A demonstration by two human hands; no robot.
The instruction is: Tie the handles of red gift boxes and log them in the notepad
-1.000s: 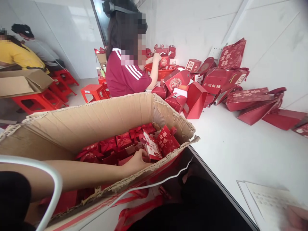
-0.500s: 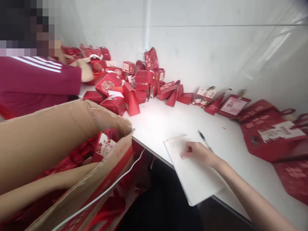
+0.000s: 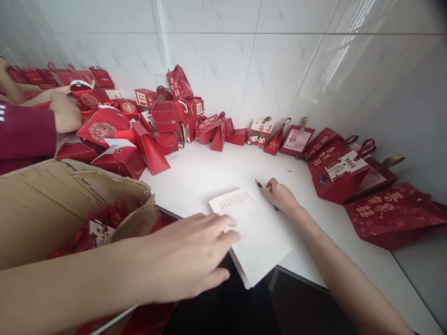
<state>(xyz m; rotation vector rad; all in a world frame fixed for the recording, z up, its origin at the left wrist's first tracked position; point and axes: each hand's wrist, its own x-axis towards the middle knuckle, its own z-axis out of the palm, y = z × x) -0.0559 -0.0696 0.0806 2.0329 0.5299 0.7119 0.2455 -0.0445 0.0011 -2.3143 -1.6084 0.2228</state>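
Left hand [image 3: 195, 253], open and seemingly empty, is now out of the carton [image 3: 35, 200], at eight o'clock of the notepad [image 3: 256, 237]; the right hand [image 3: 281, 196] has moved to the pen [image 3: 259, 184] at one o'clock, fingers curled, grip unclear. Work seems shifted to the notepad.

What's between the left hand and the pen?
The notepad, with handwriting at its far end, lies between the left hand and the pen in the head view. The right hand partly covers the pen.
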